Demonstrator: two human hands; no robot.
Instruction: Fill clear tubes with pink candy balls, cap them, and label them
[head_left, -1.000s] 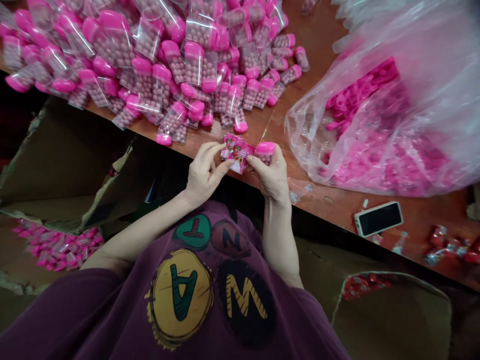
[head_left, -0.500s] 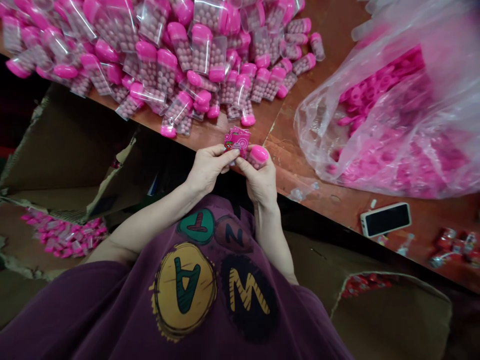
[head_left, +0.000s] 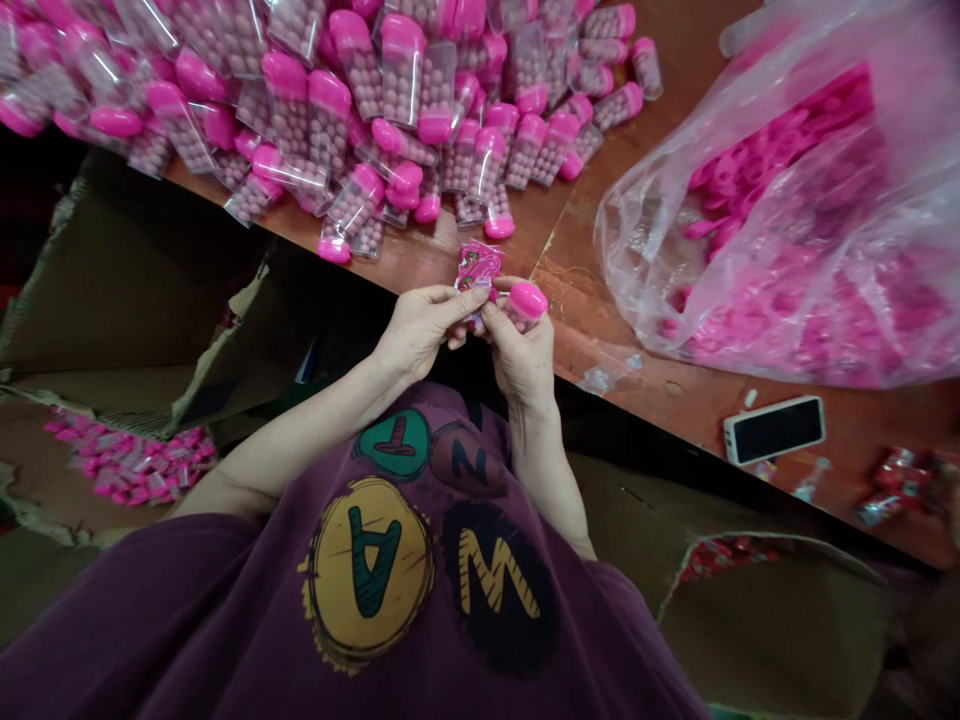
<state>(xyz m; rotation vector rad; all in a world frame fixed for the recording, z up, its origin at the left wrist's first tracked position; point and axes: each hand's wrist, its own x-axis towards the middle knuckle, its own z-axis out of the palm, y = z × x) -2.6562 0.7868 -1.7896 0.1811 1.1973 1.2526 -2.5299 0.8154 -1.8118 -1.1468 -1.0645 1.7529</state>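
Note:
Over the table's front edge, my left hand (head_left: 425,330) pinches a small printed pink packet (head_left: 478,265) between thumb and fingers. My right hand (head_left: 525,350) touches the packet's near right corner with its thumb and also holds a clear container with a pink cap (head_left: 528,299) and small pink balls inside. The two thumbs almost meet. Just beyond the hands lies a large pile of similar pink-capped containers (head_left: 403,80). The fingertips under the packet are partly hidden.
A clear plastic bag (head_left: 637,230) of pink pieces lies on the table (head_left: 577,270) at the right, with a phone (head_left: 776,430) and red packets (head_left: 896,485) nearer the edge. Open cardboard boxes (head_left: 112,290) stand below, some with pink or red items.
The packet has tilted and looks more crumpled at its lower edge between the thumbs. Both hands keep their grip. The view has shifted slightly, so the pile appears higher.

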